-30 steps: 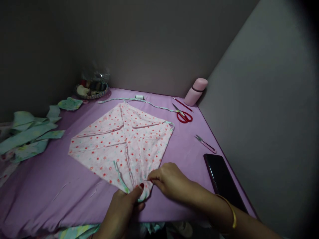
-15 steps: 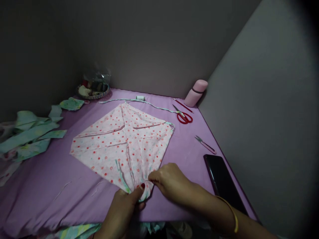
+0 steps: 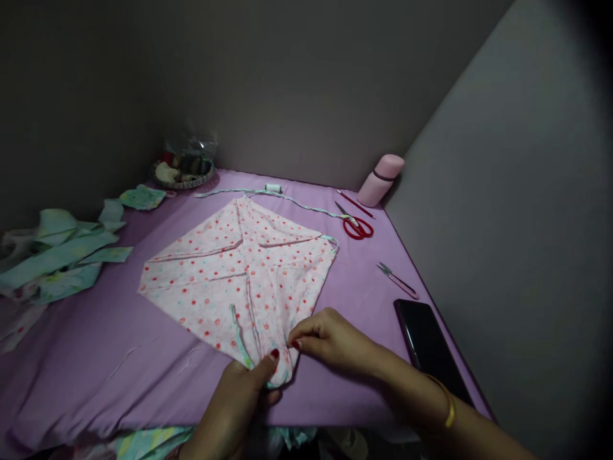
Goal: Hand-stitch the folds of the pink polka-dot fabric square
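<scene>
Pale pink dotted cloth (image 3: 218, 294) spread on the purple-covered surface (image 3: 105, 326), turned like a diamond, fold lines meeting near its middle; its near corner is bunched and held between both hands. Left hand (image 3: 239, 393): corner gripped, thumb laid on top, other fingers mostly hidden underneath, closed on the fabric. Right hand (image 3: 330, 342): thumb and index finger brought together in a pinch at the gathered fabric just beside the left thumb, remaining fingers curled; whether anything fine is also held cannot be told. A yellow bangle (image 3: 450, 412) is worn on the right forearm. A mint strip (image 3: 239, 338) is laid over the cloth near the left thumb. Beyond the cloth, a thin mint cord (image 3: 301, 204) is stretched past a white spool (image 3: 273, 188), its right end resting on red-handled scissors (image 3: 358, 228). Red pencil (image 3: 355, 204) and pink bottle (image 3: 382, 181) are placed at the far right corner; small thread snips (image 3: 398, 281) and a dark phone (image 3: 431, 345) are lined up along the right edge. Green fabric scraps (image 3: 71, 255) are heaped at left; a shallow basket (image 3: 191, 183) filled with sewing bits is set at the far left.
</scene>
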A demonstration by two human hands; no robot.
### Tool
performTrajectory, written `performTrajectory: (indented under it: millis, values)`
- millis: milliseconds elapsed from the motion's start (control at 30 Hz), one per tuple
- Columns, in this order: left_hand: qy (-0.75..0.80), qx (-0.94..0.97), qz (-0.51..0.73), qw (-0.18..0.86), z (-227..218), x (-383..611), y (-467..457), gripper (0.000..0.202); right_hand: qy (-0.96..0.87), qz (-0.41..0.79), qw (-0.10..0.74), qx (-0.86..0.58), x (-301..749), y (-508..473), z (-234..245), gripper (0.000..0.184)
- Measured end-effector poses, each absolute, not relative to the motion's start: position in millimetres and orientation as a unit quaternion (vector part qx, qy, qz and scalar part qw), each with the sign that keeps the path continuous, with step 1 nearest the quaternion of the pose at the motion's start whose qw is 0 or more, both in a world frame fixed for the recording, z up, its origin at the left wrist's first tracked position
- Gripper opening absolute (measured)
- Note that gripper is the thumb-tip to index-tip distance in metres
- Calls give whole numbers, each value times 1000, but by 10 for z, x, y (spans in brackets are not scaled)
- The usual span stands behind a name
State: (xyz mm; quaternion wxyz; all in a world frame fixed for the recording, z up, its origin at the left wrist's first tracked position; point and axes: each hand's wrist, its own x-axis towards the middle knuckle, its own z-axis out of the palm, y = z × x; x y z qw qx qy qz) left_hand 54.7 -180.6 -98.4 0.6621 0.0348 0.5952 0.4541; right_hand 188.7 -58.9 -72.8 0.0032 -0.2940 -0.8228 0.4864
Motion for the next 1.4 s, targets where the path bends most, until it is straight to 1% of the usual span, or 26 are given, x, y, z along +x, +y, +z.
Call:
performTrajectory:
  millis: [267,367,733,833,1067,1267,1400]
  values:
    - [603,23,456,654,-995,558,-1806,40,-733,633,-1,-248,1892,-476,-844,19]
    - [604,26,449,659,-969,561,-1788,38,-719,655,-5,-231,1890,-432,-887,18]
    - [605,40,429,669,-919,545,-1772,37,-744,640,-25,-189,1864,-349,-955,19]
    - [606,42,430,667,-915,542,-1768,36,-738,646,-21,-196,1860,-371,-958,19]
    - [609,28,434,664,-890,549,-1749,27,-738,635,0,-227,1853,-438,-955,17]
    - [611,51,421,668,-848,553,-1758,32,-746,626,7,-228,1852,-490,-948,18]
    - [614,54,424,664,-843,550,-1758,29,-757,614,3,-222,1847,-504,-917,19]
